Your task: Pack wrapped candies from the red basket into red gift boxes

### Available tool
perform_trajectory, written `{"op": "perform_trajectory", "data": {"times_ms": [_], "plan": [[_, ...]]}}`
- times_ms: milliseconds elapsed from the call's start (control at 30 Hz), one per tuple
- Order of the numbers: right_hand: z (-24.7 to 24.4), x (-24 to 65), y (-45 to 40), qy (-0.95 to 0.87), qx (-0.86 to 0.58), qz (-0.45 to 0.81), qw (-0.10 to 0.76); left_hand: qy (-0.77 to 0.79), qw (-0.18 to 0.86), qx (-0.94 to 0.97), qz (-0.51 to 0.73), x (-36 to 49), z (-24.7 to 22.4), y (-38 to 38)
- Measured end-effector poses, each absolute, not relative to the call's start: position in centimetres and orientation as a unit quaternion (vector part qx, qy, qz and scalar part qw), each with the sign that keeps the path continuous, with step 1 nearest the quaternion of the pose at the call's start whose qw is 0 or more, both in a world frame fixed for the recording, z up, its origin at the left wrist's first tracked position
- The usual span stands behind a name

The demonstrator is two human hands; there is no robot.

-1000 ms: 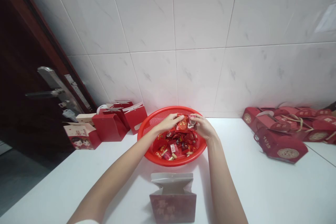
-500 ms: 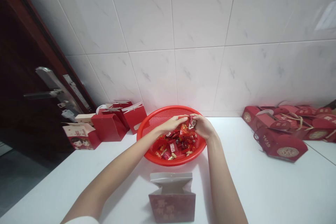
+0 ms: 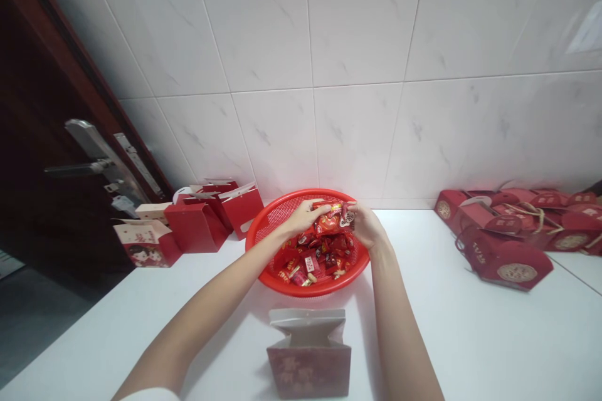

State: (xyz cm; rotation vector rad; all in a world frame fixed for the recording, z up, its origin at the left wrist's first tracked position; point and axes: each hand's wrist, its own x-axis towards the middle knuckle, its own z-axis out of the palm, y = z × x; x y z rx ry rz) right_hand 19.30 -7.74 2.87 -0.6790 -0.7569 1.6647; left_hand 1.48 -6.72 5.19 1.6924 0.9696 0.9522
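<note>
A red plastic basket (image 3: 263, 268) with mesh walls holds a heap of wrapped candies (image 3: 310, 261), mostly red. Over its far side, my left hand (image 3: 303, 217) is closed on red-wrapped candies (image 3: 328, 223). Facing it, my right hand (image 3: 368, 225) grips a dark red candy packet (image 3: 347, 219) with a pale printed mark. The held candies nearly touch between the two hands, and some fingertips are hidden behind them. Between my forearms, in front of the basket, a dull red paper gift bag (image 3: 309, 371) stands upright with its top open.
Several red gift bags (image 3: 195, 227) stand at the left by a dark door (image 3: 47, 106) with a metal handle. Red gift boxes (image 3: 508, 257), some with cord handles, are grouped at the right. A tiled wall (image 3: 357, 138) rises behind the white table (image 3: 423, 301).
My left hand has lifted a large red-wrapped candy packet higher between my hands. My right hand still holds its packet, slightly shifted. The basket and bag have stayed put.
</note>
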Motion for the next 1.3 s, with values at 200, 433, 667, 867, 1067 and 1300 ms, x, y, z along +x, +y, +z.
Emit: {"op": "perform_trajectory", "data": {"times_ms": [200, 433, 667, 867, 1067, 1300], "plan": [[3.3, 18.8, -8.5, -0.341, -0.313, 0.69, 0.556, 0.388, 0.476, 0.688, 0.386, 1.4, 5.3, -6.7], [3.5, 18.8, -8.8, -0.37, -0.315, 0.687, 0.54, 0.375, 0.522, 0.662, 0.385, 1.0, 5.3, -6.8], [2.9, 18.8, -8.0, -0.326, -0.3, 0.656, 0.611, 0.42, 0.539, 0.645, 0.342, 0.5, 4.7, -6.3], [2.9, 18.9, -7.9, -0.293, -0.317, 0.655, 0.62, 0.403, 0.479, 0.699, 0.347, 0.1, 4.5, -5.9], [2.7, 18.9, -7.8, -0.288, -0.325, 0.644, 0.63, 0.391, 0.46, 0.721, 0.34, 0.3, 4.8, -5.8], [2.4, 18.9, -7.2, -0.26, -0.338, 0.603, 0.674, 0.522, 0.24, 0.814, 0.088, -2.2, 5.3, -3.3]]}}
